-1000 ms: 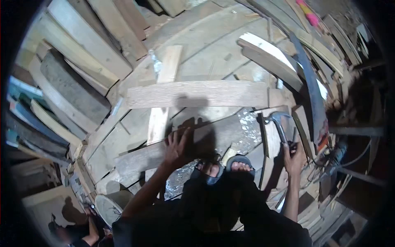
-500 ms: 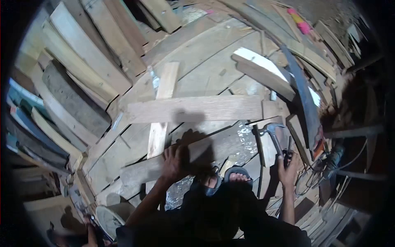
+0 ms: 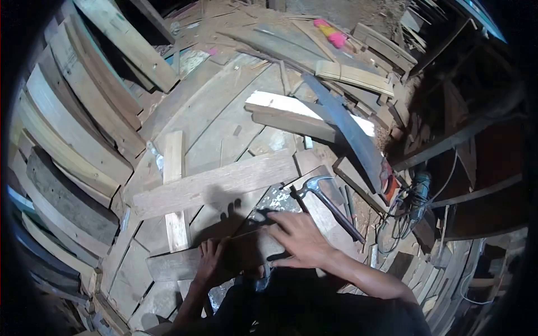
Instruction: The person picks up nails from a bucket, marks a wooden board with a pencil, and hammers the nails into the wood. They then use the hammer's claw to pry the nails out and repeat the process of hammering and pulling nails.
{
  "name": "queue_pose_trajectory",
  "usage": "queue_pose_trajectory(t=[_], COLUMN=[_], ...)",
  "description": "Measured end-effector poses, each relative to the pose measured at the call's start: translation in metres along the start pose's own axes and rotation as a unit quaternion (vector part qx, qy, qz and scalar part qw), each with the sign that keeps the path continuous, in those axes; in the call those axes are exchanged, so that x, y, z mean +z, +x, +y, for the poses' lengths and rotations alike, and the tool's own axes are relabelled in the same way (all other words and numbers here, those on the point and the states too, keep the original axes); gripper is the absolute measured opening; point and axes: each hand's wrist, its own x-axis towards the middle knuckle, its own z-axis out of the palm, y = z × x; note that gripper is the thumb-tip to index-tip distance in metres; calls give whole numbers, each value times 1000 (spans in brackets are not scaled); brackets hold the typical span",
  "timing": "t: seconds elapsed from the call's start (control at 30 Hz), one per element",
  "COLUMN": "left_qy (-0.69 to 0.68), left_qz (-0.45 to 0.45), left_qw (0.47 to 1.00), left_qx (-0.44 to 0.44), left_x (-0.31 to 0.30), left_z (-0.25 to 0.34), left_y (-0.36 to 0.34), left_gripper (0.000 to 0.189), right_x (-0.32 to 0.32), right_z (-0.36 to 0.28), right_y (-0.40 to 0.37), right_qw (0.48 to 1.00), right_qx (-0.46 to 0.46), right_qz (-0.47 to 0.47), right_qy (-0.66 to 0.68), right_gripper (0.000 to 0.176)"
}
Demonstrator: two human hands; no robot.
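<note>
A wooden board (image 3: 175,265) lies across in front of my legs. My left hand (image 3: 209,262) is closed on it, with the fingers over its upper edge. Over the board's right end, my right hand (image 3: 305,242) is spread open, thumb apart from the fingers, with nothing in it. Just beyond that hand a claw hammer (image 3: 334,210) rests on pieces of wood, its head pointing left. Farther out, a second, paler board (image 3: 235,180) crosses over a narrow strip of wood (image 3: 175,158).
A handsaw (image 3: 350,134) leans over timber offcuts (image 3: 297,120) at the right. Beside it sits a corded power tool (image 3: 419,193) with a loose cable. Long planks (image 3: 78,120) line the left side. A pink and yellow object (image 3: 332,35) lies at the far end.
My right hand has let go of the hammer, which now lies on the wood, and moved left to the board's end. The view has turned right; the near board sits closer to me.
</note>
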Motion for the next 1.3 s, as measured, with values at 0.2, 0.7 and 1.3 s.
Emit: queue_pose_trajectory(t=[0.2, 0.7, 1.3], left_qy=[-27, -68, -38], left_qz=[-13, -48, -6], left_qw=[999, 996, 999], left_qx=[39, 38, 26], left_x=[8, -11, -10], left_z=[8, -39, -62], left_y=[25, 76, 83], left_gripper=[104, 118, 107], right_x=[44, 87, 76], right_z=[-2, 31, 31], right_y=[31, 62, 35], right_qw=[983, 999, 993], right_qx=[-50, -19, 76], right_qz=[-142, -14, 76], right_qy=[-109, -23, 43], right_gripper=[106, 109, 88])
